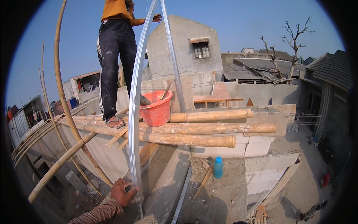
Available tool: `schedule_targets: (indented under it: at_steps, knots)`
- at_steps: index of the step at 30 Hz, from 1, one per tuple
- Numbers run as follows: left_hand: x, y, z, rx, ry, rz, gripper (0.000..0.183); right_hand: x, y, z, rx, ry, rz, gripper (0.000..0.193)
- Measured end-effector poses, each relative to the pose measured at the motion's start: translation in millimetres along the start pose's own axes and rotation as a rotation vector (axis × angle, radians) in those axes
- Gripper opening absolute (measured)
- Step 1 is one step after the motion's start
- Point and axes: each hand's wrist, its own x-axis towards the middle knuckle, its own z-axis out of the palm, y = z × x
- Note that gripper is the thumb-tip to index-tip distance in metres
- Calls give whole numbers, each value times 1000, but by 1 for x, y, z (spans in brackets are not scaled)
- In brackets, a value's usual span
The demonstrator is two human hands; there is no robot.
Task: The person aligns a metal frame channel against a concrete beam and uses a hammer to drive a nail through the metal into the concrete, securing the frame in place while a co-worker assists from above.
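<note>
I observe an outdoor building site: bamboo poles (61, 164) at eight o'clock, bare block wall (261, 175) at four.

Sleeve (97, 215), one, long, dusty muted brown; fabric creased and bunched along the forearm; cuff reaching the wrist; left hand (121, 192), one, bare, ungloved, fingers and thumb uncovered.
</note>
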Motion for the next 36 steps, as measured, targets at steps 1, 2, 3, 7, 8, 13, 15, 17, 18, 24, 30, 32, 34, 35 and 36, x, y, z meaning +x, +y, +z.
schedule_targets:
  at_steps: [1, 2, 3, 7, 8, 13, 15, 17, 18, 24, 30, 32, 34, 35, 36]
  knots:
    - [0, 1, 0, 4, 2, -1, 40, -2, -2, -1, -8, 7, -8, 56]
    - [0, 1, 0, 8, 3, -1, 40, -4, -2, -2, -14, 13, -15, 56]
    - [0, 2, 0, 7, 7, 0, 40, -4, -1, -2, -20, 19, -22, 56]
    - [1, 3, -1, 7, -13, -7, 41, -1, 6, 4, 14, 35, -35, 57]
    - [0, 3, -1, 11, -19, -2, 42, 0, 7, 5, 23, 52, -23, 57]
    - [0, 4, -3, 2, -11, 3, 42, 0, 4, 3, -10, 36, -23, 60]
    - [1, 5, -3, 2, -12, 5, 42, -5, -1, -3, -22, 38, -21, 60]
    - [0, 5, -3, 12, -20, 4, 42, -12, -5, -9, -34, 41, -18, 61]
    - [0, 5, -3, 6, -15, 4, 42, -16, -6, -11, -39, 42, -16, 61]
    - [1, 5, -3, -3, -20, 3, 42, 0, 2, -4, 16, 45, -7, 63]
    - [1, 2, -2, -7, -24, 9, 41, 25, 10, 9, 57, 22, 35, 61]
    - [2, 2, -2, -5, -30, 1, 40, 14, 12, 7, 41, 17, 16, 61]
    - [2, 1, -2, -1, -32, 5, 40, 3, 11, 3, 32, 18, 7, 61]
    - [2, 1, -2, 8, -38, 0, 40, -2, 9, 1, 31, 16, 3, 61]
    - [2, 1, -2, 3, -36, 2, 40, -6, 7, -1, 27, 16, 1, 61]
